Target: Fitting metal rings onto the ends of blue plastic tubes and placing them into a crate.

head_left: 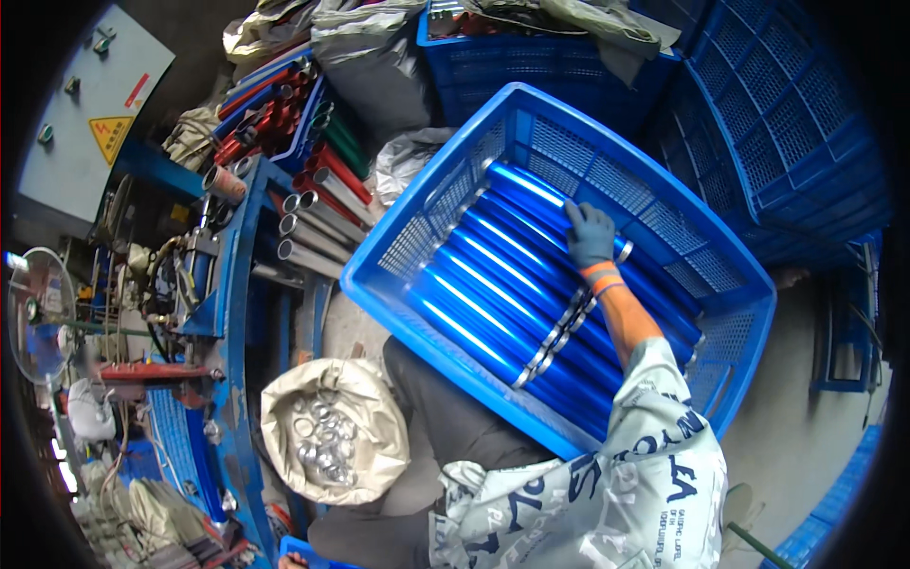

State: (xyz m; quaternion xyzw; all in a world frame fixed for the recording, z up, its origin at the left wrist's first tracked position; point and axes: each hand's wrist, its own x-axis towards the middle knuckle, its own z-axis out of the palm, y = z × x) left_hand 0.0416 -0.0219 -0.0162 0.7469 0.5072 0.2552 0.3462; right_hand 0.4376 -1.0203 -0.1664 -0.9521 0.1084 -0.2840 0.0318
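Right of centre in the frame, our gloved right hand (591,235) lies flat and unclenched on the glossy blue tubes (512,284) stacked in the tilted blue crate (445,213). We judge they could roll or scratch if nudged; our left hand is out of sight

Grey glove (590,235) with orange cuff, printed pale sleeve (654,455)

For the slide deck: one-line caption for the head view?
Gloved right hand rests on glossy blue tubes stacked in a blue plastic crate; open sack of metal rings sits nearby.
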